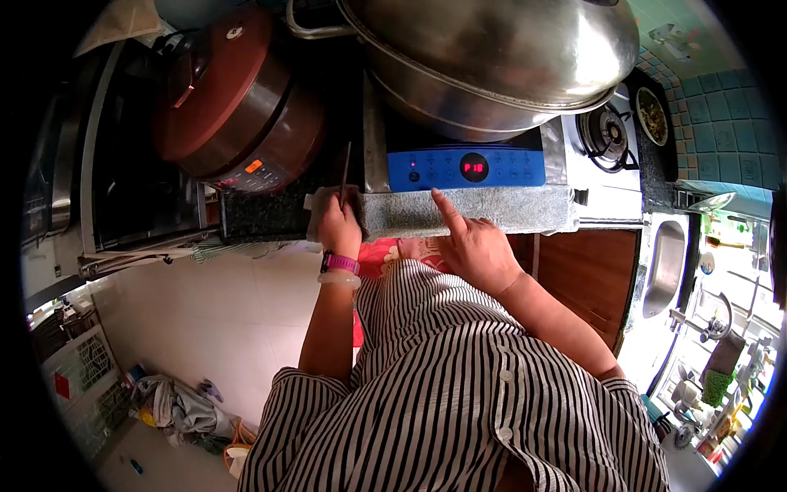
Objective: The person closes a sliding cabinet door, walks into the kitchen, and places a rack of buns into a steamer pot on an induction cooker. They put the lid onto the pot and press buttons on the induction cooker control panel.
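Observation:
My left hand (339,228) is closed around a thin dark stick (345,168), perhaps chopsticks, which points up and away from me. A grey-brown cloth (318,215) lies at that hand, by the counter edge. My right hand (479,250) holds nothing; its index finger stretches toward the lower edge of the blue control panel (533,168) of an induction cooker, the other fingers curled. Whether the fingertip touches the panel, I cannot tell. Red digits reading P18 glow on the display (474,167). A large lidded steel pot (492,57) stands on the cooker.
A brown electric pressure cooker (270,139) with a lit display stands at the left. Right of the pot are a gas burner (608,133) and a bowl of food (652,116). A grey towel (508,211) lies along the counter edge. A sink (664,266) is farther right.

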Tool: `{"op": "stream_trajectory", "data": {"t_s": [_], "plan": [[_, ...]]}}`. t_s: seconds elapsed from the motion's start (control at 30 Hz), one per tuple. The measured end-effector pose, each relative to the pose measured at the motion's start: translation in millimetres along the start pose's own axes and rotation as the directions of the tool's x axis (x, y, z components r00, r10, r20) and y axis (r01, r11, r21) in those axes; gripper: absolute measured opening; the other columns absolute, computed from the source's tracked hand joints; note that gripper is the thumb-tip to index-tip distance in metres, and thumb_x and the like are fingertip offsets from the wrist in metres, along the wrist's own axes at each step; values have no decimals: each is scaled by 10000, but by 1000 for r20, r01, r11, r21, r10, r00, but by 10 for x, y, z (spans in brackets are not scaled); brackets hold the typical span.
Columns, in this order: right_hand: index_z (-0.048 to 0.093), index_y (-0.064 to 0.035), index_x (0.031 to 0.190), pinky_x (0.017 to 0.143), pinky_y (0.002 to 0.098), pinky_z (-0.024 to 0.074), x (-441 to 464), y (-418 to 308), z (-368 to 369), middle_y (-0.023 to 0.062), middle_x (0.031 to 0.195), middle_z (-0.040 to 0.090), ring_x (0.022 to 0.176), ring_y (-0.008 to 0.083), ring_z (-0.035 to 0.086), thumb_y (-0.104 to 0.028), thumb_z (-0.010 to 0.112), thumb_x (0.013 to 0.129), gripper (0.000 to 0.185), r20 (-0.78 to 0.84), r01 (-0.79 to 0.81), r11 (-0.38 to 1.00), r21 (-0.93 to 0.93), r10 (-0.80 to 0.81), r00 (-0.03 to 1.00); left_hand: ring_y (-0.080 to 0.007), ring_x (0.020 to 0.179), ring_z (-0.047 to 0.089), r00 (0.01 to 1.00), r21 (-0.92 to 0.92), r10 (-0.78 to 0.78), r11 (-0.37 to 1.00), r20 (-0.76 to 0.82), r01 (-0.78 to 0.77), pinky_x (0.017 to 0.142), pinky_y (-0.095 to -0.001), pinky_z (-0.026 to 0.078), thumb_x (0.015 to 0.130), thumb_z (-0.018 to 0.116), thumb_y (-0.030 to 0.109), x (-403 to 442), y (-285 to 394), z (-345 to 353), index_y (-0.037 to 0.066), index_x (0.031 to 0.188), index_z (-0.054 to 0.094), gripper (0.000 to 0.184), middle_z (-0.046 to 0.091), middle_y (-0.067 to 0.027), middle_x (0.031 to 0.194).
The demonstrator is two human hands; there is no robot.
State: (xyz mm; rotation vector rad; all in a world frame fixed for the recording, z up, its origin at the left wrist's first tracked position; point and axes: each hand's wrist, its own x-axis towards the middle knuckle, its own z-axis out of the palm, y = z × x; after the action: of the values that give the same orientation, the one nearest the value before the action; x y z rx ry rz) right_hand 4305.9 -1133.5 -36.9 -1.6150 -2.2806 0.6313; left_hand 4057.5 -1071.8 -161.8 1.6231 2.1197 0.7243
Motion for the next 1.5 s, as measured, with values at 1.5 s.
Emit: {"op": "stream_trajectory", "data": {"t_s": [1.5], "plan": [[102, -39, 1531, 549, 448, 498, 144, -25, -93, 127, 608, 615, 547, 320, 620, -243, 561, 898, 809, 134, -267, 932, -245, 305, 943, -453, 815, 603, 970, 2, 152, 988, -187, -155, 665, -525, 455, 964, 529, 215, -46, -149, 167, 67, 1019, 574, 164, 650, -218, 878]]}}
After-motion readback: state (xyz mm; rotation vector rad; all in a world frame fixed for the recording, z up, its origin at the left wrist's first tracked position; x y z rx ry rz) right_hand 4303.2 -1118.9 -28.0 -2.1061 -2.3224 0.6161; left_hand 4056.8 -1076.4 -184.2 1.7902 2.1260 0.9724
